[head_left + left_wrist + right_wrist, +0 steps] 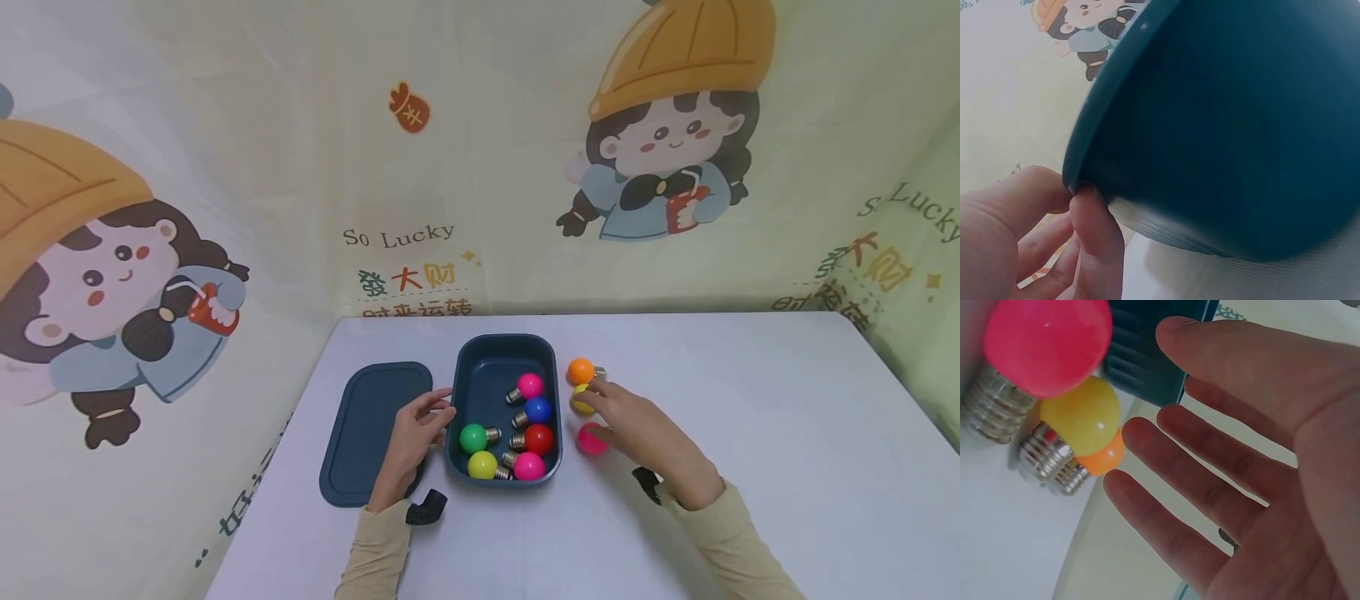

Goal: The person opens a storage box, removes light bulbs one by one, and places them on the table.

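A dark blue box (487, 354) holds several coloured light bulbs, among them a green bulb (472, 438), a blue bulb (537, 410) and a red bulb (538, 438). My left hand (416, 433) is at the box's left side, thumb and a finger pinching its rim (1079, 150). Over the loose bulbs to the right hovers my right hand (648, 433), fingers spread and holding nothing. Under and beside it lie a pink bulb (1047, 344), a yellow bulb (1085, 415) and an orange bulb (581, 372), metal bases pointing away from the box.
A flat dark blue lid (375, 417) lies left of the box, partly behind the left hand and forearm. The white table (787, 433) extends to the right. Behind it hangs a cream cloth (510, 167) printed with cartoon figures.
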`<move>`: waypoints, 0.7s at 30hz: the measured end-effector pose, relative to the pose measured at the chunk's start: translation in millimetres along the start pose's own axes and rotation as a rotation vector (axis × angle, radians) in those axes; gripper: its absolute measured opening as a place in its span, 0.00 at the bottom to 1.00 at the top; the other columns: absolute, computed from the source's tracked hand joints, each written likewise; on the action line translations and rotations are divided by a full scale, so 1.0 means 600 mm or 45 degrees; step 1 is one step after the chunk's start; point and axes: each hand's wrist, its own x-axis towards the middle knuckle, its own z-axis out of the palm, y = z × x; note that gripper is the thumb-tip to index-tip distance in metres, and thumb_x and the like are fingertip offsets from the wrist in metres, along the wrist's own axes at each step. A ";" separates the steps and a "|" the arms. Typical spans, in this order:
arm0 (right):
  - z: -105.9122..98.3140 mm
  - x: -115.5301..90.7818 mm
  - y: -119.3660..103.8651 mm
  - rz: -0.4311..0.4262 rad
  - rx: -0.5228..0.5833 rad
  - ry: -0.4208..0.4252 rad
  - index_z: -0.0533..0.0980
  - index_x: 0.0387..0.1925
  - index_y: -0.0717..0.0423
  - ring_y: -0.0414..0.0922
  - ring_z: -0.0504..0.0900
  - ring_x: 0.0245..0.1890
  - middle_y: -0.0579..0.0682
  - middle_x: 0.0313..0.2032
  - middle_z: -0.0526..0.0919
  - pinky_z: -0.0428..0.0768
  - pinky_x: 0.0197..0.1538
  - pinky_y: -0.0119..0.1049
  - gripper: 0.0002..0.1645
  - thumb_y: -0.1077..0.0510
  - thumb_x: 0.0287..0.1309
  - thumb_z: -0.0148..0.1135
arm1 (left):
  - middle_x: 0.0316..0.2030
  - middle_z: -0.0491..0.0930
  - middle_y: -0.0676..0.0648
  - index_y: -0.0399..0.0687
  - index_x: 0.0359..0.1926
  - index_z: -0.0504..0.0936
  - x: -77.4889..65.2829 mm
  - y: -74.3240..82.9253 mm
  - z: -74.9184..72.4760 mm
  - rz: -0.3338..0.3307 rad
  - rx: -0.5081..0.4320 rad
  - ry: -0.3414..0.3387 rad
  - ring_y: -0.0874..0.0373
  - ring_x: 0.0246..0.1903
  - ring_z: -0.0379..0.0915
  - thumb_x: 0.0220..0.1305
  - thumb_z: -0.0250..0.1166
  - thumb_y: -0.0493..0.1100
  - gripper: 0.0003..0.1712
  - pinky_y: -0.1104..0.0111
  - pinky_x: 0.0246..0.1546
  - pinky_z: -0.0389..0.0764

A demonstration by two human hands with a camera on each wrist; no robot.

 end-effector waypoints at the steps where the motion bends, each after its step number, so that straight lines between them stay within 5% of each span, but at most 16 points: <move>1: -0.001 0.001 -0.002 -0.005 0.000 0.010 0.79 0.52 0.58 0.47 0.80 0.43 0.53 0.44 0.79 0.85 0.42 0.39 0.30 0.63 0.43 0.80 | 0.44 0.79 0.41 0.38 0.62 0.76 0.001 0.000 0.000 0.002 0.001 -0.001 0.62 0.28 0.76 0.66 0.66 0.38 0.24 0.72 0.28 0.80; 7: 0.000 0.010 -0.016 -0.038 0.011 0.075 0.80 0.51 0.59 0.44 0.81 0.39 0.53 0.43 0.79 0.84 0.40 0.37 0.29 0.64 0.44 0.79 | 0.44 0.79 0.41 0.37 0.62 0.77 0.003 -0.001 0.000 -0.004 -0.007 -0.007 0.62 0.28 0.75 0.66 0.66 0.37 0.24 0.72 0.28 0.80; 21: 0.001 0.051 -0.075 -0.060 0.024 -0.024 0.79 0.53 0.58 0.44 0.78 0.42 0.52 0.44 0.78 0.84 0.39 0.37 0.27 0.57 0.51 0.76 | 0.44 0.79 0.41 0.40 0.62 0.78 0.004 0.001 -0.003 -0.022 -0.021 -0.018 0.60 0.26 0.75 0.66 0.66 0.37 0.23 0.68 0.28 0.81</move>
